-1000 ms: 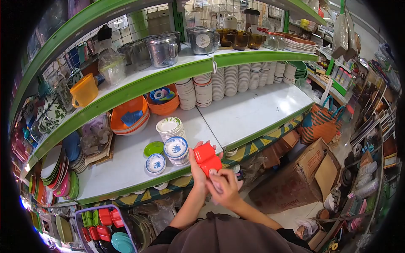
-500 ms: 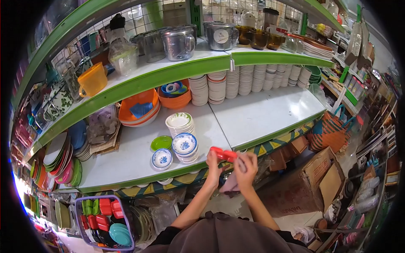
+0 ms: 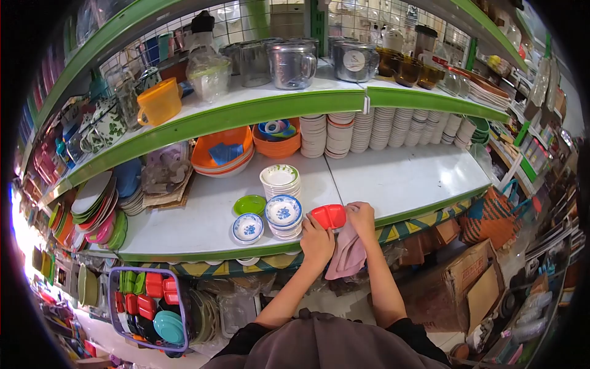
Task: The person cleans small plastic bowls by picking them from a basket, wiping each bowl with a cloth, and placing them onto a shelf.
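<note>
The left hand (image 3: 318, 243) is closed on the near left edge of a red dish (image 3: 329, 216), its fingers at the rim. The dish is at the front edge of the lower shelf (image 3: 399, 175), with its divided face turned up; whether it rests on the shelf or is held just above it, I cannot tell. The right hand (image 3: 361, 215) is beside the right end of the dish, grasping a pink cloth (image 3: 347, 253) that hangs down in front of the shelf edge, between the two forearms.

Just left of the dish stands a stack of blue-rimmed bowls (image 3: 284, 211), and behind it a taller stack of white bowls with a green pattern on top (image 3: 279, 176). A small blue-rimmed bowl (image 3: 248, 228) and a green dish (image 3: 249, 206) sit to the left of these stacks. Farther back are orange bowls (image 3: 222, 149), and a row of stacked white bowls (image 3: 381, 128) runs along the rear to the right. The upper shelf (image 3: 246, 117) carries clear mugs (image 3: 292, 66) and an orange cup (image 3: 159, 101).

Below, at the left, a purple basket (image 3: 144, 269) holds more red dishes (image 3: 146, 306) and turquoise plates (image 3: 169, 326). A cardboard box (image 3: 445, 289) and a woven bag (image 3: 488, 215) are at the lower right.
</note>
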Demonstrator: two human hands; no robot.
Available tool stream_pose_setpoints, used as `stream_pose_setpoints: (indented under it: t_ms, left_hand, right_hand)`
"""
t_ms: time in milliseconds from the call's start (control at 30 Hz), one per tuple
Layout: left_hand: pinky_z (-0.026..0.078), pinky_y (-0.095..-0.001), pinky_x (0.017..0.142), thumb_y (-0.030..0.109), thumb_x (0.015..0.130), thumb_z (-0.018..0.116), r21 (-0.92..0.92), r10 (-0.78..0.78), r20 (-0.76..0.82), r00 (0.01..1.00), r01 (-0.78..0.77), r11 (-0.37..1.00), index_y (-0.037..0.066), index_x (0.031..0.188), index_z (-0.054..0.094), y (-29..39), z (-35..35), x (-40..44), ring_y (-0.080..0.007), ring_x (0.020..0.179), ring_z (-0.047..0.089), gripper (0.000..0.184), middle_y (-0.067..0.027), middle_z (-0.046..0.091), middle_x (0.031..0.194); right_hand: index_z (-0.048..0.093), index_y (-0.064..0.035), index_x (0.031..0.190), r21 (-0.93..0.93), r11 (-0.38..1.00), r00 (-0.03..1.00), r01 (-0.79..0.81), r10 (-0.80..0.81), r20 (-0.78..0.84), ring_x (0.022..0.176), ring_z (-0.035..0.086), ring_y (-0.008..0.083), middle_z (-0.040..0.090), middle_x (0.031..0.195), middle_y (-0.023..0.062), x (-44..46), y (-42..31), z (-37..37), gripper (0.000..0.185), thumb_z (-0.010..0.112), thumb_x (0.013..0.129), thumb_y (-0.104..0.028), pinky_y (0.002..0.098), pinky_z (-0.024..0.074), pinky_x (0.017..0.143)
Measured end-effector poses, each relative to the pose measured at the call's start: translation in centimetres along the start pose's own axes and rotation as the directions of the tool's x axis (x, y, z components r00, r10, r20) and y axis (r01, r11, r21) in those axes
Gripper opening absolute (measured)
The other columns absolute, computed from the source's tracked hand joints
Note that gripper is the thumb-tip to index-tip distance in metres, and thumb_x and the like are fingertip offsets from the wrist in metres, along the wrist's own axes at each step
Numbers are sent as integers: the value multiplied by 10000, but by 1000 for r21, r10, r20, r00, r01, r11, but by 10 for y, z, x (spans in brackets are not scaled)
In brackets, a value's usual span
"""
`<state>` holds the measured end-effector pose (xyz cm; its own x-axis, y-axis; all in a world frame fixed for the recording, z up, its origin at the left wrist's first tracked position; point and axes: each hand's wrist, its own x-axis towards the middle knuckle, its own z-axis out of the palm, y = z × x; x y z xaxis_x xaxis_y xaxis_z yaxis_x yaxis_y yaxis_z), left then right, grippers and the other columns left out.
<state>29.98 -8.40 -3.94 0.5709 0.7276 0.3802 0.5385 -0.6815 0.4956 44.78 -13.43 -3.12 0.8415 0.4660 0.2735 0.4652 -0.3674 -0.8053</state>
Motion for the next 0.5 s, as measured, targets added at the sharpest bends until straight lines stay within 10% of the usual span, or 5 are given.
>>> stream_pose_setpoints:
  t_ms: [133, 233, 500]
  left_hand:
    - [521, -435, 799, 277, 852, 625, -78, 7, -32, 999, -9, 997, -139, 1347, 330, -1, -9, -6, -413, 1053, 539, 711, -282, 444, 1189]
    - [523, -417, 788, 288, 857, 634, -200, 47, 57, 997, -35, 979, -45, 1347, 388, -2, -56, -19, -382, 1056, 549, 641, -217, 464, 1206]
    - [512, -328, 671, 136, 866, 632, -378, -100, -123, 987, 47, 925, 56, 1062, 656, -72, -141, -109, -244, 787, 644, 213, -92, 638, 930]
  right_hand:
    - [707, 37, 899, 142, 989, 992, 46, -28, -127, 844, 672, 328, 685, 880, 218, -12, 35, -16, 227, 669, 780, -153, 354, 513, 799]
    - [669, 17, 994, 485, 874, 951, -5, 155, -268, 916, 597, 177, 644, 978, 99, -56, 17, -47, 217, 717, 803, -74, 311, 485, 835]
    - [455, -67, 1039, 647, 761, 918, -44, -225, 327, 926, 524, 148, 482, 1038, 62, -164, -72, 27, 420, 706, 717, 33, 264, 438, 839]
